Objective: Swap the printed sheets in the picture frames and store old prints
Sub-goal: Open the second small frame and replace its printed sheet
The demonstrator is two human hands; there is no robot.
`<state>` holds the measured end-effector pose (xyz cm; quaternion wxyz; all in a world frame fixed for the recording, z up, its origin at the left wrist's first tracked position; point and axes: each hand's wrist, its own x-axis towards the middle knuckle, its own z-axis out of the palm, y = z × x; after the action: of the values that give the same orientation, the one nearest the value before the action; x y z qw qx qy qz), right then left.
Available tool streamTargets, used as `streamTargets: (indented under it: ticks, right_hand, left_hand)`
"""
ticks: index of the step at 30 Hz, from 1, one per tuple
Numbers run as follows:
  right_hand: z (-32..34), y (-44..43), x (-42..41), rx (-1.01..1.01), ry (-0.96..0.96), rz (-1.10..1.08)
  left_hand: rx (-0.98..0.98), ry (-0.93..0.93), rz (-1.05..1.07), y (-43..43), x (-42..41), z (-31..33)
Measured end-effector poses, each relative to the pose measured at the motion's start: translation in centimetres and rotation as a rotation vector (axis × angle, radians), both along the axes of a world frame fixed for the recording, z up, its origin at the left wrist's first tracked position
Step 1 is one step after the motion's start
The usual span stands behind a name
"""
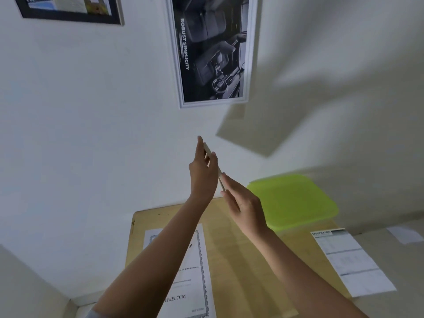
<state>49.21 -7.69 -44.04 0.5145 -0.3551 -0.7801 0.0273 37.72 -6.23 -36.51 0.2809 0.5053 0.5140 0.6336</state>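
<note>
- Worktop (241,260): well below the white frame (213,103). It is the likely place to set the piece down, so bring it down flat on bare wood, clear of the loose papers.
- White frame: hangs on the wall and holds a dark print lettered "ROBUST SIMPLICITY". If the piece in the hands belongs on the wall below it, square the piece to this frame's bottom edge first.
- Thin panel (220,177): held up in the air below the white frame, seen edge-on and slanting. I judge it to be a frame or a backing board. Keep one grip at each end and turn it slowly so that nothing slides out.
- Left hand (203,175): below the white frame, at the panel's upper end. The fingers point up and pinch the panel against the thumb.
- Right hand (246,207): below and slightly right of the white frame. The fingers are nearly straight, laid along the panel's lower end to steady it.
- Grey blur (286,111): large, right of and below the white frame. Shadow or object, cannot tell.
- Black frame (68,19): far left of the white frame, cut off by the top edge.
- Green lid (291,200): below and right of the white frame. What lies beneath it is unseen.
- Printed sheet (190,283): far below the white frame and crossed by the left forearm. Only "29.7CM" reads.
- Spec sheet (353,262): far below and right of the white frame. The body text is too small to read.
- Panel's faces: both hidden, so print in or out cannot be told.
</note>
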Motion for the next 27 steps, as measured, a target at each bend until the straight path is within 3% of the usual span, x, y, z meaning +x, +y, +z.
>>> streamTargets:
  ticks: [5, 10, 13, 16, 21, 25, 27]
  right_hand:
    - [-1.9, -0.8, -1.7, -0.182, 0.116, 0.166]
    - [-2.4, 0.4, -1.0, -0.272, 0.251, -0.019]
    - [-2.5, 1.2, -0.8, -0.567, 0.288, -0.112]
    - [-2.2, 1.0, -1.3, -0.829, 0.451, 0.060]
    - [-2.8, 0.7, -0.3, -0.852, 0.634, 0.111]
    - [-0.7, 1.1, 2.4, -0.786, 0.911, 0.180]
    - [0.9, 2.4, 4.8, -0.759, 0.961, 0.192]
  left_hand:
    - [-0.047, -0.142, 0.084, -0.3, -3.5, -1.1]
    - [-0.057, -0.254, 0.062, -1.5, -7.2, -1.8]
    - [-0.072, -0.285, 0.016, -1.9, -9.0, -2.5]
    - [-0.099, -0.343, -0.015, -2.2, -9.7, -3.0]
    - [-0.092, -0.408, -0.087, -2.0, -8.8, -2.7]
    - [-0.053, -0.429, -0.169, -0.1, -5.5, -1.2]
    - [-0.031, -0.443, -0.211, 1.5, -3.2, -0.2]
